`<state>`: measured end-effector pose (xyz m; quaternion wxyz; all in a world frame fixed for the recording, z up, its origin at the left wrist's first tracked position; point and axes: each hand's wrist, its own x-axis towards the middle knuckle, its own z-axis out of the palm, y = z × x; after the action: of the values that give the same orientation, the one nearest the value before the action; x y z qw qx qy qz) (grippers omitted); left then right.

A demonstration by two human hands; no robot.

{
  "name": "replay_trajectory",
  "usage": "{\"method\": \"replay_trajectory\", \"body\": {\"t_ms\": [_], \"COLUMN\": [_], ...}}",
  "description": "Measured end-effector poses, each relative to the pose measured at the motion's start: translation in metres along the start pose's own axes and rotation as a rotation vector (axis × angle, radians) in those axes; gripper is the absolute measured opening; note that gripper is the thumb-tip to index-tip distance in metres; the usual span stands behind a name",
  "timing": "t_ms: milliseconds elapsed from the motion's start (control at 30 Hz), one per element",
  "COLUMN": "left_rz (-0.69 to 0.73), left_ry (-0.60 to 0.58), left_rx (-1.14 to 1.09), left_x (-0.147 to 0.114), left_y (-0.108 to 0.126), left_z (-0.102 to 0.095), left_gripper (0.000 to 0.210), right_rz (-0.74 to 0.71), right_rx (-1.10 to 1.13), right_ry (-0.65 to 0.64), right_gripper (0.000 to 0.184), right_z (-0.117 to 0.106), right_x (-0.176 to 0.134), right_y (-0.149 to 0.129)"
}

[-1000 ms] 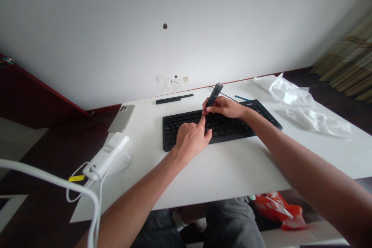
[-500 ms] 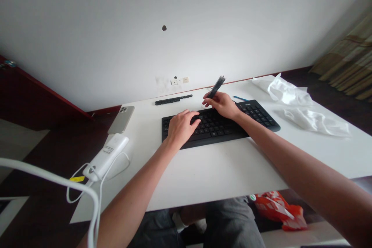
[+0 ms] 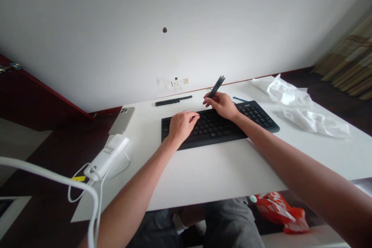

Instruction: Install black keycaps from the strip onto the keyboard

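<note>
A black full-size keyboard (image 3: 216, 131) lies on the white desk under both hands. My left hand (image 3: 180, 126) rests over its left half, thumb and index finger pinched together above the keys; anything between those fingertips is too small to make out. Over the keyboard's back edge, my right hand (image 3: 222, 105) holds a black keycap puller (image 3: 217, 86), tilted, its pronged end pointing up. A thin wire shows faintly below the fingers. Behind the keyboard, loose black keycaps (image 3: 171, 101) lie in rows.
To the left are a phone (image 3: 122, 120) and a white power strip (image 3: 108, 155) with its cable (image 3: 87, 186). Crumpled white plastic bags (image 3: 290, 93) lie on the right. A thin blue tool (image 3: 240, 99) lies behind the keyboard. Below the desk is a red bag (image 3: 280, 211).
My left thumb and index finger have closed from a gap into a pinch. My right hand and the keycap puller have barely moved.
</note>
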<state>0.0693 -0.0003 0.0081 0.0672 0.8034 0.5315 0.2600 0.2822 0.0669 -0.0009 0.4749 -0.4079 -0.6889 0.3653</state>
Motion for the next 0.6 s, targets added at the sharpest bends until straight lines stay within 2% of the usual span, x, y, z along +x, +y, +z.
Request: {"method": "replay_trajectory", "body": {"t_ms": [100,200,300,433,600], "left_rz": [-0.068,-0.196,-0.268,-0.239,-0.189], "left_ry": [0.047,0.079,0.06,-0.003,-0.037], "left_rx": [0.021,0.078,0.135,0.212,0.309], "left_x": [0.003,0.007,0.012,0.03,0.067], "left_y": [-0.009,-0.024,-0.035,-0.041,-0.048], "left_z": [-0.008,-0.019,-0.026,-0.029,-0.026], "left_gripper": [0.02,0.023,0.026,0.026,0.024], "right_rz": [0.018,0.029,0.035,0.027,0.069], "right_rx": [0.026,0.034,0.039,0.045,0.085], "right_ry": [0.02,0.032,0.038,0.054,0.077], "right_gripper": [0.04,0.04,0.039,0.035,0.033], "right_z": [-0.001,-0.001,-0.002,-0.003,-0.005], "right_x": [0.0,-0.001,0.0,0.002,0.004], "right_y": [-0.002,-0.004,-0.003,0.002,0.006]}}
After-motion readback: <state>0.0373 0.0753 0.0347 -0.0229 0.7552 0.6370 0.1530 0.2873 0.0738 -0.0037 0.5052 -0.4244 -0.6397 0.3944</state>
